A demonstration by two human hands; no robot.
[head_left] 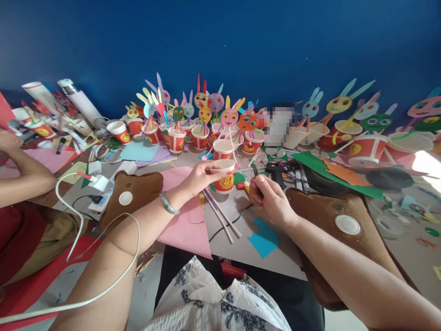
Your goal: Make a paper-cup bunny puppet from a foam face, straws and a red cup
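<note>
My left hand (200,178) grips the rim of a red and white paper cup (225,184) with a yellow print, held upright with its mouth up. Just behind it stands another paper cup with a pink rabbit-eared paper face (229,118). My right hand (272,197) is closed round a thin dark tool (255,172) with its tip pointing up; its exact kind is not clear. Wooden sticks (220,218) lie on the table below the cup. A blue paper scrap (263,237) rests near my right wrist.
Rabbit-faced paper cups line the back by the blue wall. A black glue gun (276,174) lies right of centre. Brown cushions (132,195) flank my arms, and pink paper (184,216) lies left. A white cable (136,230) crosses my left arm. Another person's arm (27,172) is far left.
</note>
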